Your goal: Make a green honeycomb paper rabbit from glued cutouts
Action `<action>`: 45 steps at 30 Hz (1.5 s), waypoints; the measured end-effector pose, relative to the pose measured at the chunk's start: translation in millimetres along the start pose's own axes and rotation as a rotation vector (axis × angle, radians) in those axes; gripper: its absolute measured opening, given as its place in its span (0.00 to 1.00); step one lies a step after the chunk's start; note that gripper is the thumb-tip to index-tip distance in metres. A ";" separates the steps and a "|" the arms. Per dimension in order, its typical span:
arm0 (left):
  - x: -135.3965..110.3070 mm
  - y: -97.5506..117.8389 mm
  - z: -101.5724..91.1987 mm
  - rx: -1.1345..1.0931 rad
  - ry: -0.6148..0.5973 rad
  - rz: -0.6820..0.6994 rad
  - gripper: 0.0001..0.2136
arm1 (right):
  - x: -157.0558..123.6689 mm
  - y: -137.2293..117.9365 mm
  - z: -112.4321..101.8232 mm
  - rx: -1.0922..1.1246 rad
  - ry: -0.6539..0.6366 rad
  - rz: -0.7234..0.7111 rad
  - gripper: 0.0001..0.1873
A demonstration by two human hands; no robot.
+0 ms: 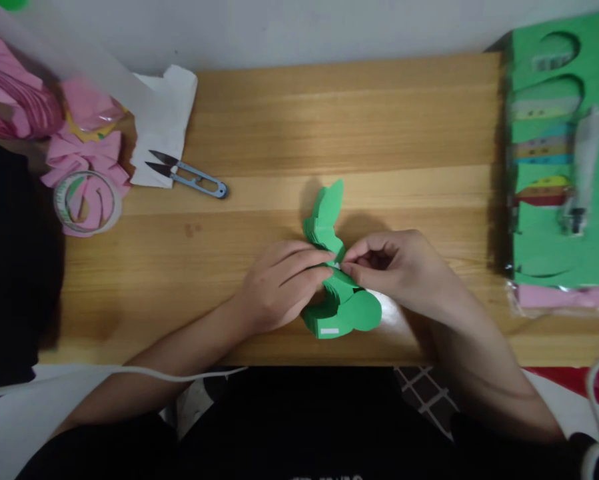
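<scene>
A stack of green paper cut-outs [360,311] with rounded, leaf-like lobes lies near the front edge of the wooden table. My left hand [284,280] rests over its left side, fingers closed down on the layers. At the middle of the stack, my right hand [386,267] pinches with thumb and forefinger beside a small white spot. Whatever lies between those fingertips is too small to make out. A white strip [329,331] sits on the lowest green lobe.
Thread snips [194,179] lie partly on white paper [166,123] at the left. Near them are a roll of tape [88,203] and pink paper pieces [92,150]. Packed green sheets [554,247] stand at the right. A white cable [179,378] crosses below the table edge.
</scene>
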State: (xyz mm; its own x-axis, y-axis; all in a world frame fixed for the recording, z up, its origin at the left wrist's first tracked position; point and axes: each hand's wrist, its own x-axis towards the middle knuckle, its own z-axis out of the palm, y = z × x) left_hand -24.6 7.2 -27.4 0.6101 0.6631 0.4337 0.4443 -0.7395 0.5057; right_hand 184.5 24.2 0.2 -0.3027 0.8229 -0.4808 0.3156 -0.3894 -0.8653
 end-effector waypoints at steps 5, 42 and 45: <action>-1.7 -0.2 -0.1 0.003 -0.005 -0.019 0.09 | -1.9 -0.7 -6.7 0.050 0.039 0.010 0.08; 32.9 45.5 -31.6 -0.876 0.106 -0.611 0.12 | -41.3 -40.8 10.6 0.261 -0.017 -0.316 0.11; 26.4 33.0 -32.8 -0.793 0.120 -0.626 0.12 | -39.0 -36.9 11.8 0.192 0.023 -0.344 0.13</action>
State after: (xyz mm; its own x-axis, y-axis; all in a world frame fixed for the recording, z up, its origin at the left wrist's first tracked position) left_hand -15.4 4.1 25.2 0.3278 0.9443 -0.0281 0.0715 0.0048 0.9974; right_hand 174.0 1.6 49.2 -0.3410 0.9269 -0.1569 0.0251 -0.1579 -0.9871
